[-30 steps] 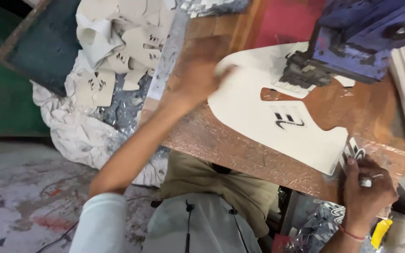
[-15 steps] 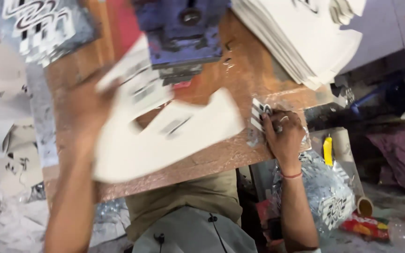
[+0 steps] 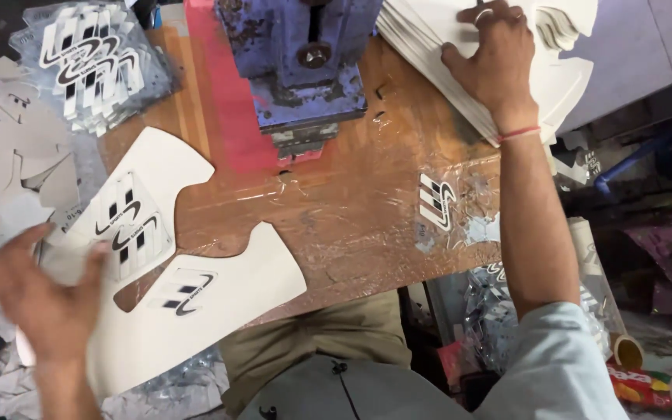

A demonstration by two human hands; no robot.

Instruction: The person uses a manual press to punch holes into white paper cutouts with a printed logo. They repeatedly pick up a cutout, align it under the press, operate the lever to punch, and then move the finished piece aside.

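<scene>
A white U-shaped cut piece (image 3: pixel 211 311) with black striped logo stickers on it lies at the near left of the brown worktable (image 3: pixel 351 210). My left hand (image 3: pixel 40 303), blurred and with fingers spread, hovers at the piece's left edge, thumb over it. My right hand (image 3: pixel 491 54) reaches far across the table, fingers flat on a stack of white sheets (image 3: pixel 569 85) and thumb at the stack's edge. One striped logo sticker (image 3: pixel 437 202) lies alone on the table below my right forearm.
A blue press machine (image 3: pixel 305 62) stands at the table's far middle, beside a red strip (image 3: pixel 219 93). A pile of logo stickers (image 3: pixel 87 62) lies far left, and loose white cut pieces (image 3: pixel 1 171) are heaped off the left edge. Plastic scraps hang off the near right.
My right hand left the sticker near the table's front edge and went up onto the sheet stack. The white piece now lies at the near left, my left hand at its edge.
</scene>
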